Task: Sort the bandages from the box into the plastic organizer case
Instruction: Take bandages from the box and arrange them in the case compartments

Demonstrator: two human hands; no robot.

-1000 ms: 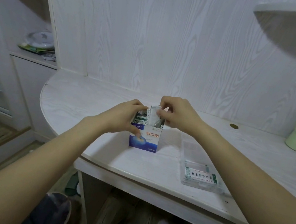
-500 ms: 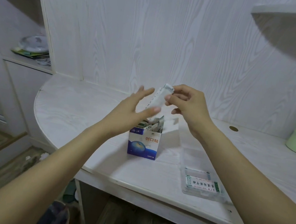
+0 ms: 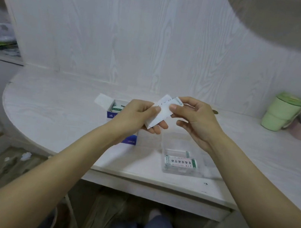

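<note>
Above the box, both hands seemingly pinch bandages.

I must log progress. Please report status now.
Both hands, left and right, pinch a white strip above the desk. Box open. Case holds bandages. Nothing blocks.
</note>
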